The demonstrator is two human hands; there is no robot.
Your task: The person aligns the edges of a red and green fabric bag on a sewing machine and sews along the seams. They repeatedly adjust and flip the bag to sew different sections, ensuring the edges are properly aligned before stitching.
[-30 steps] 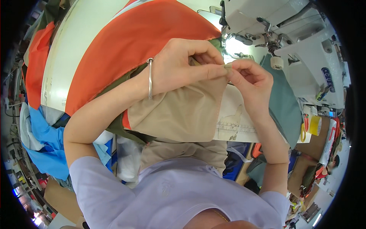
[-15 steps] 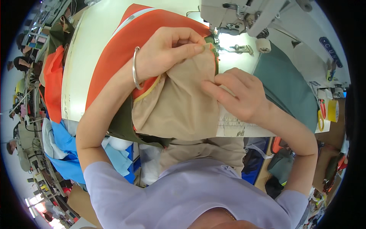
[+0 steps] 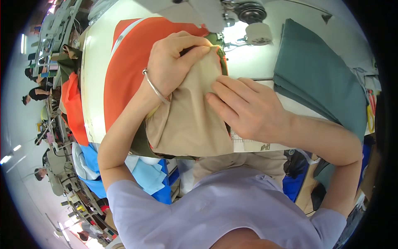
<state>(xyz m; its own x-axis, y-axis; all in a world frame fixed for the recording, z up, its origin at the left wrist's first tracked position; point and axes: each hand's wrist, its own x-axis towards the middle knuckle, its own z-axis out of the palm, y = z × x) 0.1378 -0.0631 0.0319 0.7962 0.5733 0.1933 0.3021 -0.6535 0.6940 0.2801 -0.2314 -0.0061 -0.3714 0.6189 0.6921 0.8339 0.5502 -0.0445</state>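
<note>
My right hand (image 3: 253,110) has parted from my left hand (image 3: 171,62), and now lies nearer me, at the right edge of the beige cloth (image 3: 188,120).

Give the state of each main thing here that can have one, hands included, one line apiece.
Beige cloth panel: creased, held.
Bare left hand: pinching the panel's upper end.
Bare right hand: touching the panel; grip unclear.
Orange curved cloth: spread out, partly covered.
Dark teal cloth stack: layered, flat.
Thin silver metal bangle: worn.
White sewing machine: lit below; running or stopped, unclear.

Bright white glare beneath the sewing machine (image 3: 188,14), fisheye-bent edges, seemingly soft.
</note>
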